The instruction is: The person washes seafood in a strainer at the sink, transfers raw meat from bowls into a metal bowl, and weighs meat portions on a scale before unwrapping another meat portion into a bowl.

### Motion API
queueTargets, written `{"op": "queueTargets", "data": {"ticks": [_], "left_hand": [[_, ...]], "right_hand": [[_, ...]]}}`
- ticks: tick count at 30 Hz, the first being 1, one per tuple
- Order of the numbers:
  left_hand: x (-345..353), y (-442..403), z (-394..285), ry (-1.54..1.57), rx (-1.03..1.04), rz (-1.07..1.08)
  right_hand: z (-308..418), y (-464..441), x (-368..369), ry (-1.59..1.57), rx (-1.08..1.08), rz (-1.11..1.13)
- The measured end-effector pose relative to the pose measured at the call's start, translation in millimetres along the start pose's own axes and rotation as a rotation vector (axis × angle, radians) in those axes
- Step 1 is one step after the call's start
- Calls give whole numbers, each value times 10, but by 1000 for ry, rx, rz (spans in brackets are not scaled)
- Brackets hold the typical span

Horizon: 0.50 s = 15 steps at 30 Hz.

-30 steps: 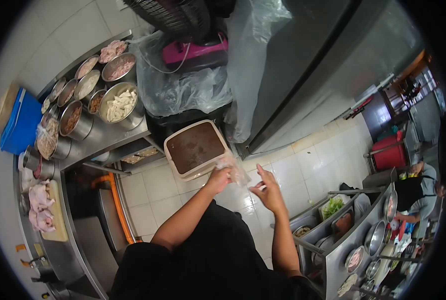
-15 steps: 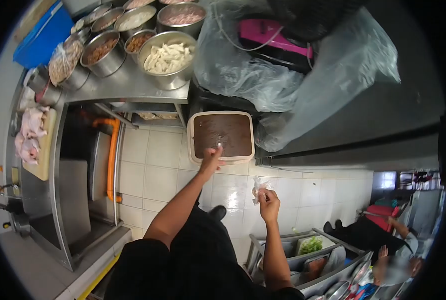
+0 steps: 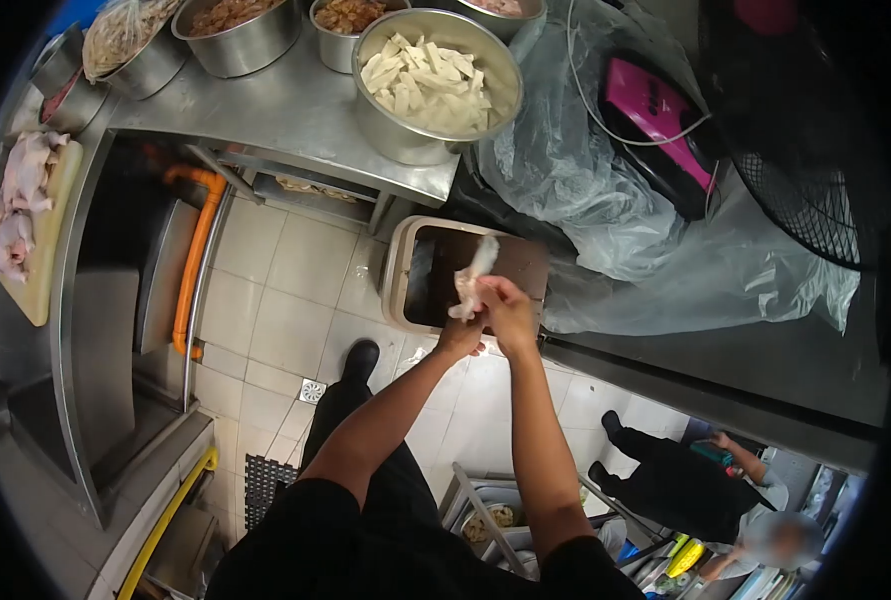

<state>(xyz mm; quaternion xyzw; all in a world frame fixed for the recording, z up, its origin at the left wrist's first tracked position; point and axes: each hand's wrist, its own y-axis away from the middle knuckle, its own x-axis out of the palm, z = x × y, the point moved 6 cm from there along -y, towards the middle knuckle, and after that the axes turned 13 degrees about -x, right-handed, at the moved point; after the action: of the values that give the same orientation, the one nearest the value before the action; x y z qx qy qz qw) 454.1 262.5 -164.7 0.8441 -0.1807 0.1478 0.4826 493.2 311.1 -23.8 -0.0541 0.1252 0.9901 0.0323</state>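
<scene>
A crumpled piece of clear plastic (image 3: 466, 290) is pinched in my right hand (image 3: 507, 312), above the bin. My left hand (image 3: 458, 342) is at the bin's near edge, just below the plastic, its fingers partly hidden by my right hand. The beige-rimmed bin (image 3: 397, 282) stands on the floor in front of me. Its brown lid (image 3: 522, 268) is tilted, and a dark gap shows on the left side.
Left of the bin is a steel table (image 3: 266, 120) with a bowl of white strips (image 3: 431, 90) at its corner. Raw chickens lie on a cutting board (image 3: 58, 225). A large plastic sheet (image 3: 606, 215) hangs at right. Another person (image 3: 686, 490) stands at lower right.
My right hand has moved up and left with the plastic, from beside the bin to above it. The bin's lid has gone from level to tilted. My view has shifted.
</scene>
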Motion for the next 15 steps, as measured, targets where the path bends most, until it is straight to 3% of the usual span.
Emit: {"op": "queueTargets", "data": {"ticks": [2, 4, 6, 7, 8, 10, 11, 13, 15], "left_hand": [[27, 133, -132, -134, 94, 0], [-33, 41, 15, -146, 223, -131], [-86, -20, 72, -108, 348, -135], [-114, -55, 99, -98, 383, -119], [-121, -134, 203, -104, 261, -52], [-122, -8, 202, -98, 134, 13], [-154, 62, 145, -95, 110, -21], [-221, 183, 38, -147, 135, -188], [-293, 335, 11, -111, 203, -190]], "right_hand": [[-313, -294, 199, 72, 23, 76], [-517, -472, 433, 123, 112, 122], [-741, -607, 507, 416, 233, 196], [-651, -669, 474, 673, 115, 204], [-633, -689, 489, 675, 120, 209], [-405, -700, 435, 506, -66, -45], [-263, -639, 398, 492, -109, -47], [-16, -439, 313, 390, -130, -39], [106, -175, 182, 210, -159, -68]]}}
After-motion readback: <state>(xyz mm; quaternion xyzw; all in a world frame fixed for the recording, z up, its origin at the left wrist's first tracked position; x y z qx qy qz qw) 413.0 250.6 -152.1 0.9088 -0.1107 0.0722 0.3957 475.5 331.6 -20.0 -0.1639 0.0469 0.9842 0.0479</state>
